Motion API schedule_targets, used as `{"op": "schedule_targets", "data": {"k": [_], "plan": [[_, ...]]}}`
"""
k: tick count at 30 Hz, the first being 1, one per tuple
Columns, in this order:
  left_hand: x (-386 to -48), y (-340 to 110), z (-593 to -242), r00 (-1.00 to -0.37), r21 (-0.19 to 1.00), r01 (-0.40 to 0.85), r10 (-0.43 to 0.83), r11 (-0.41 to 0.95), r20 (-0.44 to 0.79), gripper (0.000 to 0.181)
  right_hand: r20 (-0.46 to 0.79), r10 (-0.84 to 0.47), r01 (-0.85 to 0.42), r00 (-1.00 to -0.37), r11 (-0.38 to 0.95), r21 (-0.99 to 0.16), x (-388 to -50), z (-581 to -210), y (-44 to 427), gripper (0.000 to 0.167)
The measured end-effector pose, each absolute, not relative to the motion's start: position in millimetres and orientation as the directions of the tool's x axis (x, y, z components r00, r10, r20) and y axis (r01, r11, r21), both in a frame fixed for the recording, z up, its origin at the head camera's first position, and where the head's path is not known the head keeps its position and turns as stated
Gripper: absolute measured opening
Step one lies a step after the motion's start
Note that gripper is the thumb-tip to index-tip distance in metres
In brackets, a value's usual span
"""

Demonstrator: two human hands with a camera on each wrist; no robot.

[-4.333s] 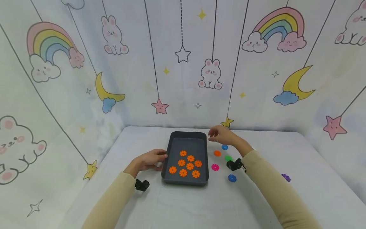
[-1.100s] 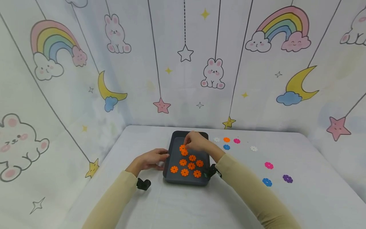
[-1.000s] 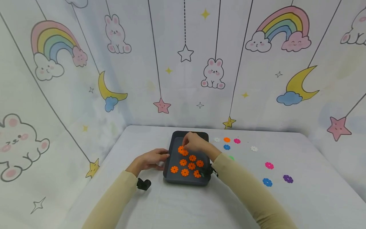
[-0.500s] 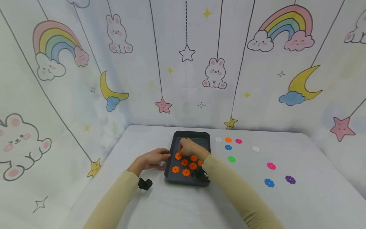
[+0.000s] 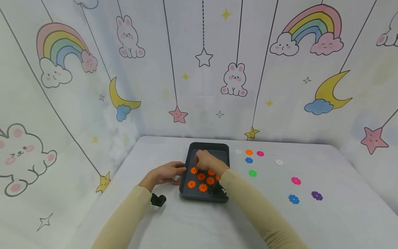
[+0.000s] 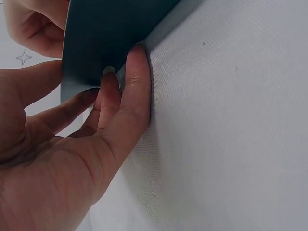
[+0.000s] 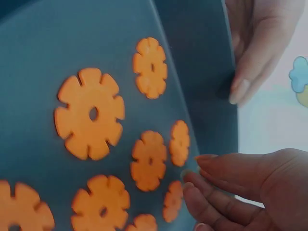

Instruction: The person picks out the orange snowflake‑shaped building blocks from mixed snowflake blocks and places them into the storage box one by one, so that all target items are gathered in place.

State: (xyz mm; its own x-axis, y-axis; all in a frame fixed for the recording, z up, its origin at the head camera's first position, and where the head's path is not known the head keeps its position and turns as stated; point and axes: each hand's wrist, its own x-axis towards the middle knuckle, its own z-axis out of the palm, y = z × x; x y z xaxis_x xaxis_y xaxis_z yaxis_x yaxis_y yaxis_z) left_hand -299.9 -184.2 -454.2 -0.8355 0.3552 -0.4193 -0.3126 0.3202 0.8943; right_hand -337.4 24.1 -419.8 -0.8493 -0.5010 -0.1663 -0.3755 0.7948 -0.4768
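Note:
Several orange flower-shaped plastic discs (image 5: 203, 187) lie in a dark grey rectangular tray (image 5: 211, 145). At the tray's left side, my left hand (image 5: 166, 172) holds the wall: in the left wrist view its fingers (image 6: 137, 79) touch the outer face and the thumb reaches the rim. My right hand (image 5: 206, 161) is inside the tray, low over the discs. In the right wrist view its fingertips (image 7: 190, 192) are beside one orange disc (image 7: 180, 143) near the left wall, with nothing visible between thumb and index finger. The right hand and wrist camera hide some discs in the head view.
Loose discs lie on the white tabletop right of the tray: white (image 5: 279, 162), orange (image 5: 249, 152), pink (image 5: 296, 181), blue (image 5: 293, 199), green (image 5: 253, 173) and purple (image 5: 316, 195). A printed curtain (image 5: 155, 86) hangs behind the table.
My right hand has come from beyond the tray's right rim to inside it, then lower, carrying an orange disc that now lies near the left wall. The left hand stays at the tray.

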Motion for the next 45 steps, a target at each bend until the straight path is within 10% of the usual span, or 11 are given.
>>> {"op": "schedule_targets", "data": {"k": [27, 45], "plan": [[-303, -184, -457, -0.839, 0.886, -0.326, 0.330, 0.330, -0.432, 0.054, 0.041, -0.474, -0.414, -0.880, 0.721, -0.556, -327, -374, 177, 0.024], [-301, -184, -455, -0.838, 0.887, -0.326, 0.334, 0.327, -0.431, 0.054, 0.065, -0.336, -0.321, -0.940, 0.798, -0.510, -357, -418, 255, 0.034]]}}
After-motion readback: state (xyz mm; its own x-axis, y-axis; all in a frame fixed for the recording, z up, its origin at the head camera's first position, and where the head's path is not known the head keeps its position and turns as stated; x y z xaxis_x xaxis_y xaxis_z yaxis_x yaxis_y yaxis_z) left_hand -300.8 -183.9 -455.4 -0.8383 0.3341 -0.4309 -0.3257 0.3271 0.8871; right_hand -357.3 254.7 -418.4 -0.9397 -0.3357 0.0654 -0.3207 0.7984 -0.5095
